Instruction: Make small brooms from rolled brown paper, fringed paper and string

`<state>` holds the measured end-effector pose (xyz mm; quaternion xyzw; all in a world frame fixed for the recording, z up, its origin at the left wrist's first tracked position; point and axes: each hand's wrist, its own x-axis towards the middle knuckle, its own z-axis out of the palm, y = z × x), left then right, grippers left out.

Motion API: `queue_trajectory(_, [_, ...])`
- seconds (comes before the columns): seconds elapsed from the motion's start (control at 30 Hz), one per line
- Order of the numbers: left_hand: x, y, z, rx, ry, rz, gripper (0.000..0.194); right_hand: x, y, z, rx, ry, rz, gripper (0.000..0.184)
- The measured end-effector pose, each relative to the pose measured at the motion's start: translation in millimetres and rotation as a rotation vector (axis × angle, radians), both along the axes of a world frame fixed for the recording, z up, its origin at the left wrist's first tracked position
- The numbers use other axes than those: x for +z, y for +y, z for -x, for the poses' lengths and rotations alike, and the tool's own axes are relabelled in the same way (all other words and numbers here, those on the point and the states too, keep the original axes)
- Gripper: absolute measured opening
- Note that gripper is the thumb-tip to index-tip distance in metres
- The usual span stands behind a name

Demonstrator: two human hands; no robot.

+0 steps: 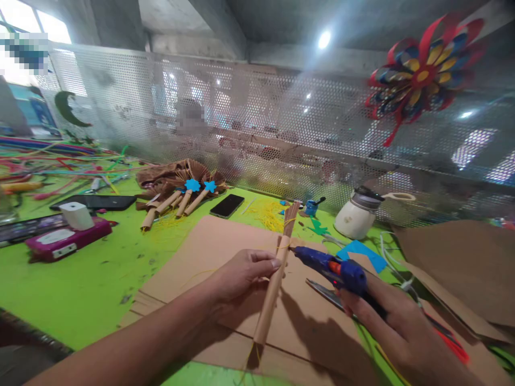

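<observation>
Clock positions as pictured, taken from the middle of the tube.

- Rolled brown paper tube (270,300): at the centre, above brown paper sheets (225,236); pleated brown paper (291,214) at its 12 o'clock end, yellow strands at both ends.
- Left hand (245,276): at 9 o'clock, thumb and fingers pinched together on the tube's upper half.
- Right hand (396,316): at 3 o'clock, closed round the handle of a blue glue gun (330,268); nozzle towards 10 o'clock, at the tube's upper part, contact unclear.
- Scissors (328,292): 3 o'clock, partly hidden by the right hand.
- Blue paper (364,255): between 2 and 3 o'clock.
- White jar (354,219), dark lid: 2 o'clock.
- Yellow shreds (267,214): 12 o'clock, on the green table (100,279).
- Black smartphone (227,206): 11 o'clock.
- Pleated brown fans (195,170), blue cutouts attached: between 10 and 11 o'clock.
- Purple power strip (68,241), white adapter (76,216) on top: between 9 and 10 o'clock.
</observation>
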<state>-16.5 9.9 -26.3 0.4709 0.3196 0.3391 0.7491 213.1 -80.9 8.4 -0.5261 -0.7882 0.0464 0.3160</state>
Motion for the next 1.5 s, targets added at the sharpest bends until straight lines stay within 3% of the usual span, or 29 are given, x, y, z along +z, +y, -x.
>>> queue_trajectory(0.37, [0.5,0.8,1.5,-0.001,-0.003,-0.026,0.02,2.6,-6.0,2.5,0.02,-0.026,-0.031,0.019])
queue_trajectory(0.7, [2.3,-0.7,1.2,-0.01,0.011,-0.013,0.022,0.3,0.6,0.4,-0.003,0.001,-0.006,0.026])
queue_trajectory(1.27, [1.5,4.0,1.8,0.04,0.011,-0.003,0.02,18.4,-16.0,2.1,0.102,-0.198,-0.065,0.029])
queue_trajectory(1.5, [5.7,-0.8,0.7,0.018,0.009,-0.006,0.017,12.7,-10.9,0.4,0.053,-0.115,-0.016,0.035])
